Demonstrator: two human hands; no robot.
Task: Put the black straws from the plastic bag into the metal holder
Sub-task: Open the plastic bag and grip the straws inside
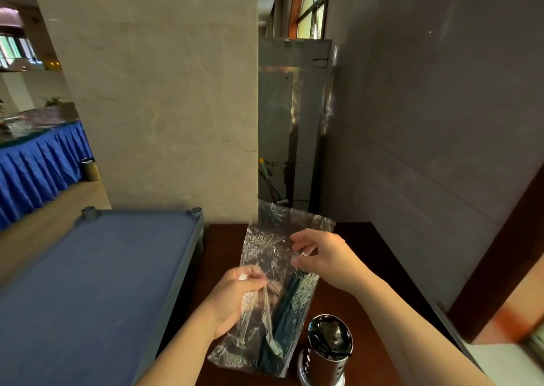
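A clear crinkled plastic bag (273, 238) is held up over a dark brown table (223, 244). Inside its lower half lies a bundle of black straws (284, 321). My left hand (235, 300) grips the bag's left side, bunching the film between curled fingers. My right hand (321, 256) pinches the bag's right edge higher up. A perforated metal holder (323, 353) stands on the table just right of the bag's bottom, with several black straws lying inside it.
A blue-grey shelf top (88, 282) borders the table on the left. A beige pillar (164, 91) and a grey wall (426, 120) rise behind. A blue-skirted table (38, 164) stands far left.
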